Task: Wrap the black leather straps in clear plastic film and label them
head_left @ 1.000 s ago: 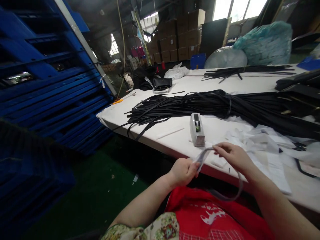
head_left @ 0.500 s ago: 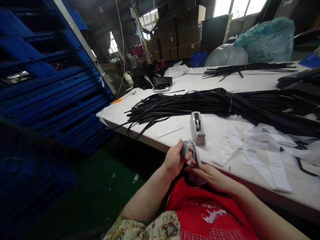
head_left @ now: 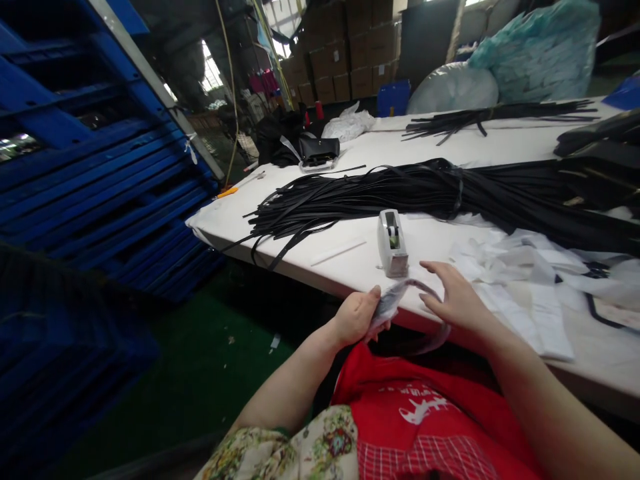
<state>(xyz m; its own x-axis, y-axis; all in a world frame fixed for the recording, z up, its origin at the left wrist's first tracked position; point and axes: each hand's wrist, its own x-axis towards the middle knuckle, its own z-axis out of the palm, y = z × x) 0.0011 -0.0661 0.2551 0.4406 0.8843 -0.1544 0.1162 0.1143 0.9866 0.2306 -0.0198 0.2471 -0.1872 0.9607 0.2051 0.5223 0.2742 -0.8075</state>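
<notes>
My left hand (head_left: 356, 316) is closed around a strap (head_left: 390, 304) covered in pale, translucent wrapping, just off the table's front edge. From that grip the strap bends to the right in a loop towards my right hand (head_left: 454, 300). Thumb and forefinger of the right hand are spread beside the loop; its other fingers are partly hidden. Straight ahead, close to both hands, a grey-white tape dispenser (head_left: 393, 243) stands on the white table (head_left: 345, 235). To its left lies a thin white strip (head_left: 339, 253).
A long bundle of black straps (head_left: 380, 190) stretches across the table. White strips (head_left: 530, 293) are heaped at right. Farther back are a black bag (head_left: 319, 151) and an orange-handled tool (head_left: 227, 192). Blue pallets (head_left: 95, 180) are stacked at left.
My right hand has drawn away to the right and its fingers have spread. The strap, earlier bunched between both hands, now stretches out in a loop from my left hand.
</notes>
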